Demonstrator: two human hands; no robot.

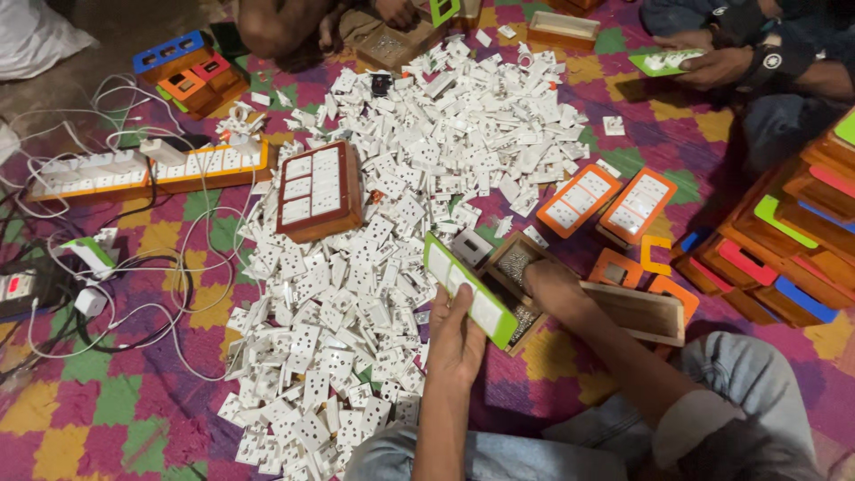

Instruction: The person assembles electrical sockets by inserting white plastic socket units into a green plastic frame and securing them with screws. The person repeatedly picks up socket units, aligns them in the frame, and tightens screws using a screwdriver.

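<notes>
A person sits on a floor covered by a patchwork mat [134,410] of purple, green and yellow patches, looking down at their own two bare hands.

The left hand [456,338] holds a long green-edged panel [469,289] set with white switch pieces; its grip is closed on the panel's lower end, thumb along the near edge. The panel rises out of the hand, its long axis running from lower right to upper left, tilted on edge with its white face turned to the left.

Just to the right, the right hand [550,287] reaches down into a small wooden box [517,278] holding tiny metal screws. Its fingertips are buried among the screws, so whether they pinch anything cannot be told. The panel stands just beside this box.

A big heap of white socket parts [356,267] spreads left and ahead of the hands. On it rests a brown switchboard box [319,190]. Two orange-framed panels [610,203] lie to the right, with stacked wooden boxes [784,258] beyond. Extension boards and white cables [134,174] lie far left. Another person's hand [717,67] holds a green panel at the top right.
</notes>
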